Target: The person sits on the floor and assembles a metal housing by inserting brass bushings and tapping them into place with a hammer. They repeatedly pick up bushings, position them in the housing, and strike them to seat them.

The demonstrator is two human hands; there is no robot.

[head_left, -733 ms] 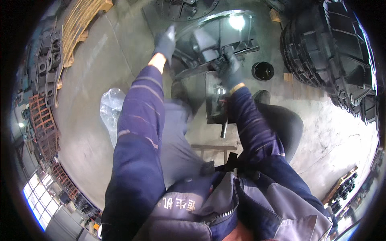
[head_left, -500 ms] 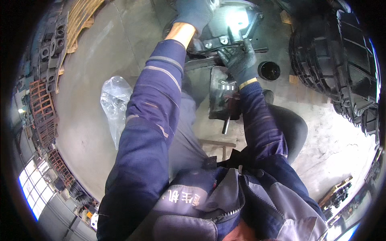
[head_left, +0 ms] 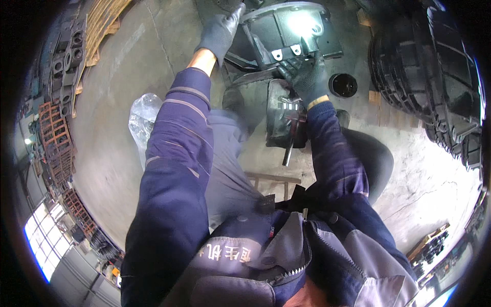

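A black metal housing [head_left: 266, 36] with a curved flange and small holed lugs lies on the floor at the top of the view. My left hand [head_left: 220, 37], in a dark glove, is beside the housing's left edge, fingers apart; I see nothing in it. At the lug side, my gloved right hand [head_left: 307, 78] is closed around a short dark cylindrical piece [head_left: 309, 45] with a ring-like end. Strong glare above it hides its kind. Just below that hand is a dark tray [head_left: 276, 120] with a metal-handled tool [head_left: 290, 143] lying in it.
A round black cup [head_left: 342, 85] stands right of my right hand. Large stacked black ribbed parts [head_left: 424, 77] rise on the right. A clear plastic bag [head_left: 143, 120] lies on the floor at left. Wooden pallets [head_left: 102, 25] and orange racks [head_left: 55, 143] line the far left.
My left hand has drawn back left and down from above the housing. More of the housing shows now. My right hand stays at the lug side, with the cylindrical piece slightly shifted right.
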